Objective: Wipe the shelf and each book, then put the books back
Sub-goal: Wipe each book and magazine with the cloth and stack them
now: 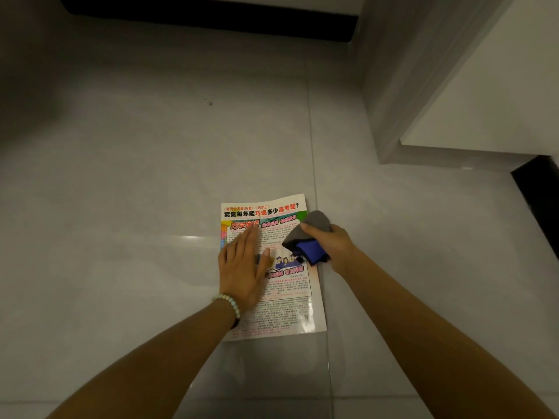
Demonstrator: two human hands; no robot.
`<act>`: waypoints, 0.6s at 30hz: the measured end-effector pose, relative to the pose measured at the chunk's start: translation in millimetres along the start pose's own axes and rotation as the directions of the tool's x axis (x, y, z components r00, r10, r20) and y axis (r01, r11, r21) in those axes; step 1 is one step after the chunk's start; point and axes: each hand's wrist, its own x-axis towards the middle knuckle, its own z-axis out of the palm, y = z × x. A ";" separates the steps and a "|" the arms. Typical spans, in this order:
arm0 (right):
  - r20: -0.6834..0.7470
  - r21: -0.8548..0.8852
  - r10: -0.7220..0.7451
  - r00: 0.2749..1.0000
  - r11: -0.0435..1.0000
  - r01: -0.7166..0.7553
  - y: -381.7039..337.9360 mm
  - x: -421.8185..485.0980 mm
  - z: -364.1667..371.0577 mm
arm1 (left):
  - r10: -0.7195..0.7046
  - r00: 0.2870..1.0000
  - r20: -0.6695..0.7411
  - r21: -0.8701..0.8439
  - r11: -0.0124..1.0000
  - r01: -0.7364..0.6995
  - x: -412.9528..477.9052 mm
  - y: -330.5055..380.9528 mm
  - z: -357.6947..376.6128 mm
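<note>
A thin book (281,300) with a colourful printed cover lies flat on the grey tiled floor. My left hand (245,264) lies flat on its left half, fingers straight, pressing it down. A beaded bracelet circles that wrist. My right hand (329,243) grips a bunched grey and blue cloth (308,240) over the book's upper right edge. The cloth touches the cover.
The tiled floor (136,207) spreads to the left and front. A white cabinet or wall corner (472,95) rises at the right, with a dark base strip (535,195) below it. A dark gap under furniture (211,16) runs along the top.
</note>
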 end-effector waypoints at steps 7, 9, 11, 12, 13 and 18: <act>0.303 0.022 -0.185 0.935 0.982 0.188 -0.2 -15.1 0.2 | 0.079 0.997 0.012 -0.083 0.994 -0.077 75.7 23.4 -48.7; 0.333 0.000 -0.234 0.913 0.969 0.248 -2.0 -20.2 1.2 | 0.107 0.991 0.075 -0.249 0.965 -0.085 89.5 28.1 -64.3; 0.296 0.035 -0.311 0.903 0.948 0.315 -4.1 -24.3 3.7 | 0.082 0.992 0.099 -0.421 0.907 -0.033 93.7 28.7 -70.9; 0.266 0.071 -0.361 0.894 0.932 0.355 -6.4 -25.5 5.6 | 0.081 0.991 0.110 -0.460 0.887 -0.022 93.0 29.3 -72.9; 0.243 0.101 -0.404 0.882 0.915 0.391 -9.9 -26.8 7.8 | 0.095 0.989 0.114 -0.481 0.876 -0.029 91.7 30.4 -73.7; 0.320 0.111 -0.394 0.862 0.919 0.378 -27.8 -40.8 17.1 | 0.155 0.985 0.079 -0.602 0.795 -0.077 90.5 42.4 -78.3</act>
